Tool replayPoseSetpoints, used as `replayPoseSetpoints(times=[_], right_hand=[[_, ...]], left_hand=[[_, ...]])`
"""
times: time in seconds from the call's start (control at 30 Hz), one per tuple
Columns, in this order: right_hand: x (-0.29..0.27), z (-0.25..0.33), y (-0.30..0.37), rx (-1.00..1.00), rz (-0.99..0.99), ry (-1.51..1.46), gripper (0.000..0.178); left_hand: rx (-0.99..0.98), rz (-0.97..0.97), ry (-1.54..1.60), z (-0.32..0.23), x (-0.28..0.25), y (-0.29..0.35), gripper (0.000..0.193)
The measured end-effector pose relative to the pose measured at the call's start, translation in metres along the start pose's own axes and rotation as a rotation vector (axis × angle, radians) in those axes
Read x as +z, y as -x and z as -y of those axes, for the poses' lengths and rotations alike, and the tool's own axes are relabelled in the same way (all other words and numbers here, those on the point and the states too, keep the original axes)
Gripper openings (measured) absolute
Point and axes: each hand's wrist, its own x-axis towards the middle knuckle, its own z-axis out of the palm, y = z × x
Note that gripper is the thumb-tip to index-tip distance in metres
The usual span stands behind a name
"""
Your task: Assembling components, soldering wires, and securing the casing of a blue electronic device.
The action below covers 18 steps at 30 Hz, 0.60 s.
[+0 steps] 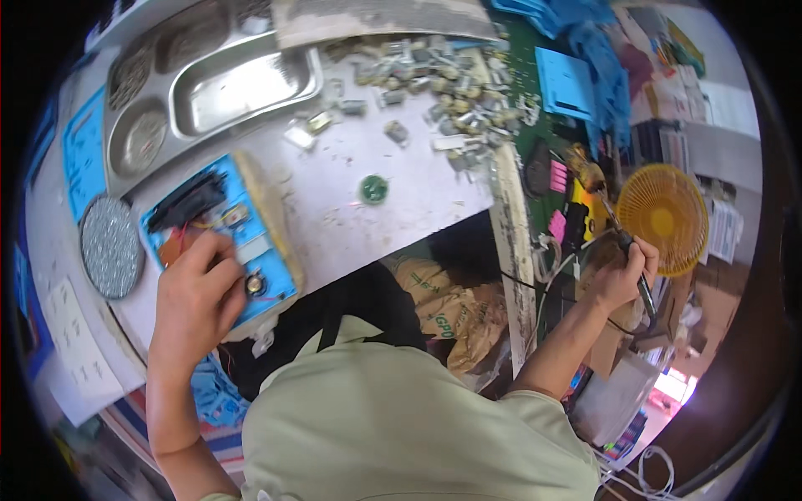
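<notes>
The left hand (196, 296) presses down on the blue circuit fixture (221, 238) at the bench's near-left edge; the right hand (622, 275) is closed around a soldering iron (639, 271) – keep the fixture pinned flat, bring the tip over steadily.

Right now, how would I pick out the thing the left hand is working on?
Start at the pale worktop and go to its near-left edge, below the steel compartment tray. The left hand rests on a bright blue rectangular fixture with red wires. It is the only blue block on the worktop, beside the round silvery dish.
</notes>
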Motion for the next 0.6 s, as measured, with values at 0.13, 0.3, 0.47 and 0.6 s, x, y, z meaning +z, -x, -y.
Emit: replayPoseSetpoints(times=[0.13, 0.3, 0.47, 0.6], right_hand=[[-0.001, -0.016, -0.005, -0.077, -0.058, 0.204, 0.006], [0.035, -0.066, -0.009, -0.011, 0.084, 0.358, 0.012], [0.032, -0.071, 0.031, 0.679, -0.01, -0.31, 0.044], [0.067, -0.045, 0.085, 0.73, 0.452, -0.566, 0.044]], left_hand=[[-0.001, 0.002, 0.002, -0.005, -0.003, -0.002, 0.018], [0.005, -0.024, -0.028, 0.003, 0.001, 0.007, 0.016], [-0.035, -0.101, 0.257, 0.02, -0.011, 0.027, 0.033], [-0.1, -0.267, 0.242, 0.022, -0.009, 0.048, 0.035]])
